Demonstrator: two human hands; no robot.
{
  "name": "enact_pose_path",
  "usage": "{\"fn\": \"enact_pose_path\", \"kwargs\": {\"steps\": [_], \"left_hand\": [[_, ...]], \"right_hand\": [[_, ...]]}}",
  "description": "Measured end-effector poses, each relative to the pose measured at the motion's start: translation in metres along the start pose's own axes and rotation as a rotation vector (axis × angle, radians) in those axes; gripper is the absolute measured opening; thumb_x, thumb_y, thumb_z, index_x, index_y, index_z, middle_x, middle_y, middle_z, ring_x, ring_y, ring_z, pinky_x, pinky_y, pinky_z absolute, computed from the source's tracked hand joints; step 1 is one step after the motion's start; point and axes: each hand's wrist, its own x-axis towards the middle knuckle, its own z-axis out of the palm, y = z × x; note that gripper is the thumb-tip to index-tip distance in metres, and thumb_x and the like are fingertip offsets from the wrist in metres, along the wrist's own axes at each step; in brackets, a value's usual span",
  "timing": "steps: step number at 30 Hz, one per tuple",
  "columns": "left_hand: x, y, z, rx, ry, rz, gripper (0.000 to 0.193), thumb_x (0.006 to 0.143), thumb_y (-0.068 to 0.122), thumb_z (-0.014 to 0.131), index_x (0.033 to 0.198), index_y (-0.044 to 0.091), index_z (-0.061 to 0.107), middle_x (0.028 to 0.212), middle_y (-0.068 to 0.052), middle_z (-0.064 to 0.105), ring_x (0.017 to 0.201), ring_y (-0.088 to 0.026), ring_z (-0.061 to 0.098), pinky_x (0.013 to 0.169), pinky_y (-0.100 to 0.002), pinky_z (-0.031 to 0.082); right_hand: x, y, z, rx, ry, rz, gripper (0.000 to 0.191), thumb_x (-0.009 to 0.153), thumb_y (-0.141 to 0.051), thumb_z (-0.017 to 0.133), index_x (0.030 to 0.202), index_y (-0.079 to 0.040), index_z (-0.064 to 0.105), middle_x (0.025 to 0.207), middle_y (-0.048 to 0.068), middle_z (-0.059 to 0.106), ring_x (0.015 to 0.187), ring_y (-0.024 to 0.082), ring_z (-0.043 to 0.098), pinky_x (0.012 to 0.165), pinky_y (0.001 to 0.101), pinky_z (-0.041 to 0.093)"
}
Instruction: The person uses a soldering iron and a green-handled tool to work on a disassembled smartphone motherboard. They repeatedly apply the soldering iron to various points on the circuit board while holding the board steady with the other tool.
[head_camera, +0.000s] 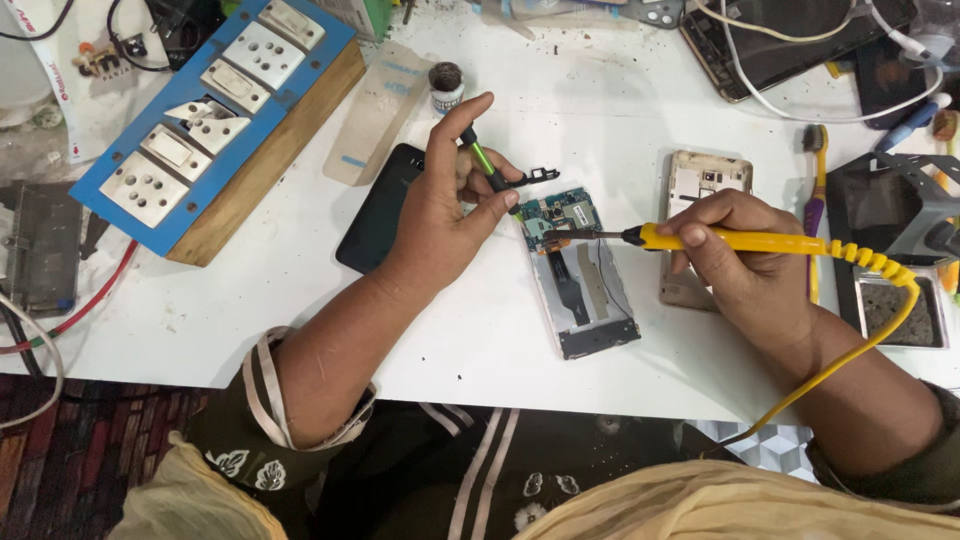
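**Soldering tip on an opened phone's board**

Yellow cloth and dark patterned sleeves fill the near edge of the view, and from them both forearms reach out over the white table (300, 300). Seen from beside the bench, the opened phone (578, 270) lies at the centre, back cover off, its long axis running from about 11 o'clock down to 5 o'clock, with the blue circuit board (556, 213) at the far end and the bare frame end pointing toward the person.

Reaching in from 3 o'clock, the right hand (735, 250) has its fingers closed around the yellow soldering iron (740, 240). The iron lies almost level, handle at 3 o'clock and tip pointing toward 9 o'clock, resting on or just over the board; its coiled yellow cord (880, 265) loops back toward the person. The left hand (450, 195) comes from 7 o'clock, thumb and fingers pinched on a slim black-and-green tool (485, 165) that slants down toward the same spot from 11 o'clock.

By my reading the step in hand is heating a joint on the board while the second tool steadies or lifts a part. The next move would call for a steady tip and a light touch of the left tool, since the two points sit very close together.

Around them: a dark phone (375, 210) at 9 o'clock of the opened one, a separated gold back shell (700, 180) at 2 o'clock, a small black bracket (537, 177) just beside the board, a little jar (446, 85) at 12 o'clock, and a blue switchboard (215, 110) at 10 o'clock.
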Motion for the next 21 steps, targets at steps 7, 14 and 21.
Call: {"fn": "enact_pose_path", "kwargs": {"steps": [7, 14, 21], "left_hand": [[0.0000, -0.0001, 0.0002, -0.009, 0.003, -0.007, 0.087, 0.096, -0.006, 0.074, 0.161, 0.019, 0.022, 0.111, -0.002, 0.071, 0.089, -0.005, 0.064, 0.086, -0.025, 0.057], [-0.0010, 0.0000, 0.0002, 0.000, 0.025, -0.007, 0.089, 0.095, -0.008, 0.074, 0.161, 0.020, 0.022, 0.111, -0.003, 0.071, 0.087, -0.005, 0.060, 0.085, -0.024, 0.057], [-0.0005, -0.0032, 0.0002, -0.031, 0.028, 0.015, 0.095, 0.095, -0.010, 0.072, 0.164, 0.021, 0.015, 0.116, -0.006, 0.073, 0.085, -0.006, 0.060, 0.083, -0.025, 0.053]], "right_hand": [[-0.0015, -0.0017, 0.0006, -0.017, 0.013, 0.031, 0.015, 0.108, -0.013, 0.060, 0.105, 0.000, 0.064, 0.103, 0.010, 0.073, 0.078, 0.009, 0.065, 0.069, 0.0211, 0.053], [-0.0018, -0.0033, 0.0004, -0.023, 0.012, 0.048, 0.014, 0.108, -0.012, 0.060, 0.105, 0.000, 0.065, 0.101, 0.010, 0.073, 0.077, 0.009, 0.065, 0.069, 0.0210, 0.052], [-0.0017, -0.0023, -0.0001, -0.018, 0.016, 0.057, 0.012, 0.108, -0.010, 0.059, 0.105, 0.000, 0.064, 0.102, 0.010, 0.073, 0.078, 0.009, 0.065, 0.070, 0.0212, 0.053]]}}
